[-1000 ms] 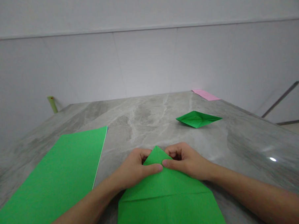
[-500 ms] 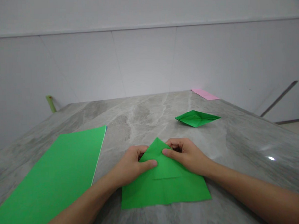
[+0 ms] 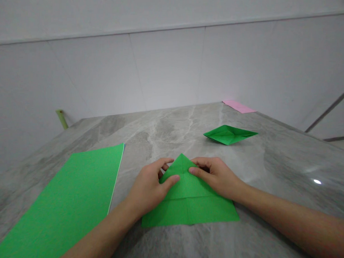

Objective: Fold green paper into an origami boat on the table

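A green sheet of folding paper [image 3: 189, 210], creased down the middle and across, lies on the table in front of me with its pointed top facing away. My left hand [image 3: 151, 187] grips its left sloping edge, thumb on top and the other fingers partly hidden behind. On the opposite slope my right hand [image 3: 216, 176] pinches the paper, its thumb near the tip and its fingertips underneath. Farther off to the right rests a folded green paper boat [image 3: 229, 135], untouched.
On the left lies a stack of green paper [image 3: 72, 194], my left forearm passing over its near edge. A pink paper [image 3: 239, 106] sits at the far right corner of the grey marbled table [image 3: 160, 133]. Behind stands a white wall [image 3: 169, 68].
The paper's bottom edge has come to lie flatter and a little farther from me. My left hand's index finger has lifted and stretched along the slope; the right hand keeps its pinch.
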